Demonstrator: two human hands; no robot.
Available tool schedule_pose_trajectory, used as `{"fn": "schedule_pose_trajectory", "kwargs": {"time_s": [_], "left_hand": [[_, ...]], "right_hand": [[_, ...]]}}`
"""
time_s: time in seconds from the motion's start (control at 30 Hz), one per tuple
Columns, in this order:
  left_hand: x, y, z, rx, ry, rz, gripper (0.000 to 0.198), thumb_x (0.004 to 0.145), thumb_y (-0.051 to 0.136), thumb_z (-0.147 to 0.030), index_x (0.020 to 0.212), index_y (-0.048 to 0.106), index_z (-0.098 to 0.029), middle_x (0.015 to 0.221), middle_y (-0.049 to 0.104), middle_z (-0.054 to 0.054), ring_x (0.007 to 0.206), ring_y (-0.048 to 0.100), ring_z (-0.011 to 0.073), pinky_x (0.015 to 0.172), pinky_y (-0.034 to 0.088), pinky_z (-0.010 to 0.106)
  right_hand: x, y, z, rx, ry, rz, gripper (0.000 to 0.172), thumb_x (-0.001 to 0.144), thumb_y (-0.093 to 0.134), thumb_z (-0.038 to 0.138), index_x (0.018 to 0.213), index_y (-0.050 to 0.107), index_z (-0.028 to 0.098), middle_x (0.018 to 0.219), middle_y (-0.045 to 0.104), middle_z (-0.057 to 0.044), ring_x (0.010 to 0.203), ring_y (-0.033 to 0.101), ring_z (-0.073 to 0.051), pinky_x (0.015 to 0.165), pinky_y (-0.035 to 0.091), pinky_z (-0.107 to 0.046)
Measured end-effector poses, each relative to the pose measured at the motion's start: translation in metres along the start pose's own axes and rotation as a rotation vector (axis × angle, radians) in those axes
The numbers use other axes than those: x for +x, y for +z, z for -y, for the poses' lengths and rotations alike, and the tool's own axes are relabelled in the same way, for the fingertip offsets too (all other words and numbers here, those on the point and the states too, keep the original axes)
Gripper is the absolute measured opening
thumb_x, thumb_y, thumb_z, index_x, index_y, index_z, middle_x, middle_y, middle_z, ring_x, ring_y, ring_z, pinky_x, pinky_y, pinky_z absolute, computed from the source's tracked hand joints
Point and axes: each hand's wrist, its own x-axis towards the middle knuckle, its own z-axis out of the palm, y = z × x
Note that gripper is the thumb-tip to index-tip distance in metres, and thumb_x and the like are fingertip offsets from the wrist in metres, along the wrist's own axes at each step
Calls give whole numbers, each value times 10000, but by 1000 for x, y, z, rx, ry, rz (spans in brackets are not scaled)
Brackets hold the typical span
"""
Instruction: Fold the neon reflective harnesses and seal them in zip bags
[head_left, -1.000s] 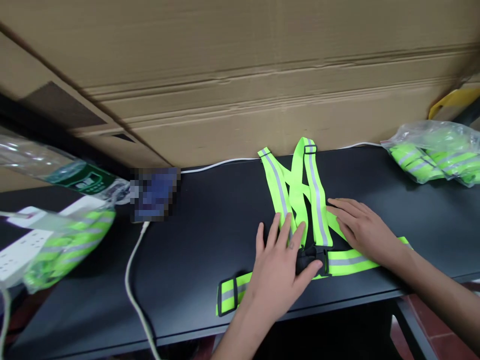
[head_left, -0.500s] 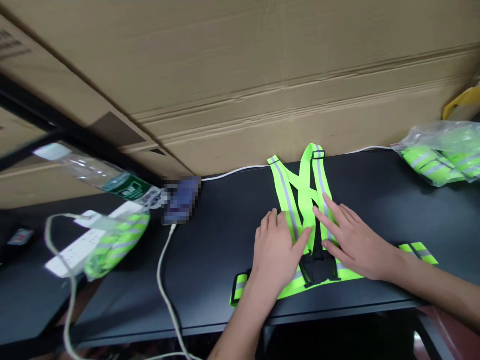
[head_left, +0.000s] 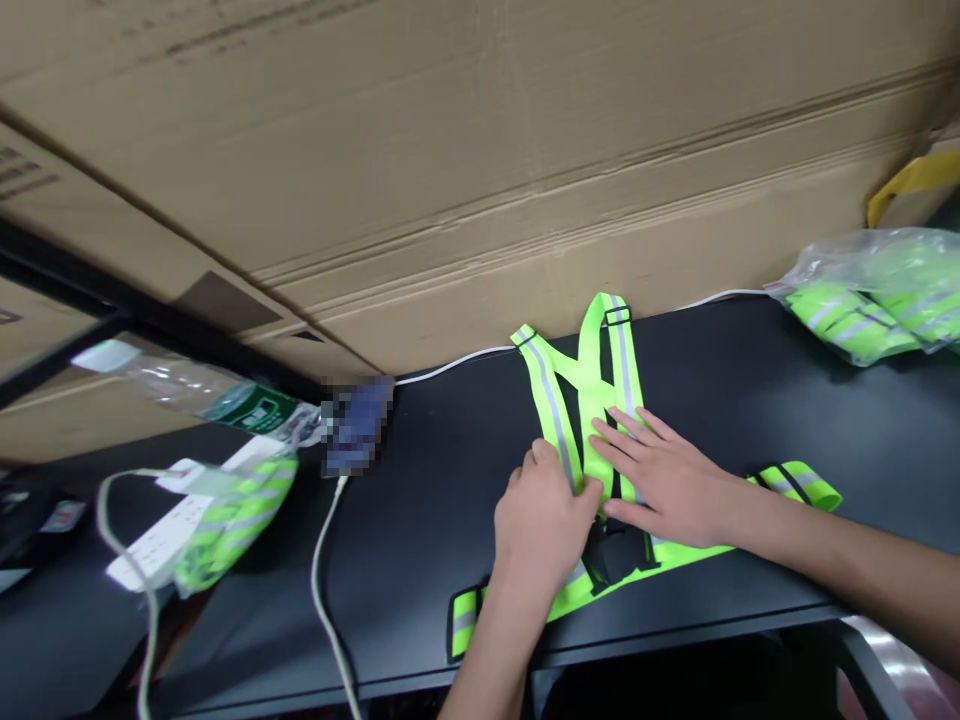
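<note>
A neon-yellow reflective strap vest [head_left: 592,370] with grey stripes and a black buckle lies on the black table [head_left: 420,500] near its front edge. My left hand [head_left: 541,525] rests on the left shoulder strap with fingers curled, pinching the strap between thumb and fingers. My right hand [head_left: 664,480] lies flat and open on the crossed straps just right of it, fingers spread. The waist band's ends stick out at the lower left [head_left: 465,620] and at the right [head_left: 799,483].
A large cardboard box [head_left: 465,170] fills the back. A plastic bag of folded vests [head_left: 874,300] lies at the far right. At the left are a bagged vest [head_left: 232,520], a white power strip [head_left: 161,530], a water bottle [head_left: 195,385] and a white cable [head_left: 326,590].
My left hand went from flat and spread to curled on the left strap. My right hand slid left onto the crossed straps. The waist band's right end folded in.
</note>
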Motion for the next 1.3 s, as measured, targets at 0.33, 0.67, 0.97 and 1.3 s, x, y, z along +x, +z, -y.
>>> {"fn": "schedule_pose_trajectory", "kwargs": {"time_s": [0.33,0.67,0.97,1.3], "left_hand": [[-3,23,10,-177,254,-171,364,966,474,-421,1197,584,-163,1198,594,136,1135,549,319,995,453,521],[-32,23,33,-15,435,-133,602,1043,305,-489,1551,312,-164,1617,334,154,1528,204,341,1183,256,627],[-74,35,63,9,558,-166,572,1008,464,-358,1540,309,-217,1545,463,98,1483,334,312,1147,410,525],[-65,42,71,80,615,-154,620,1024,446,-407,1591,232,-281,1591,407,49,1474,344,304,1171,354,527]], "right_hand": [[6,-4,1,-15,-9,-40,717,1017,369,532,1544,327,48,1641,234,-202,1546,118,-311,1248,143,-545],[-12,-23,13,-80,13,-122,529,1047,335,370,1480,451,89,1596,369,-171,1523,233,-300,1228,248,-543],[-32,-3,80,71,63,-140,359,922,500,243,1251,590,131,1204,621,-145,1129,559,-305,988,502,-508],[-35,-11,62,177,168,-132,196,784,588,155,969,627,207,1292,536,-115,1243,463,-319,997,461,-517]]}}
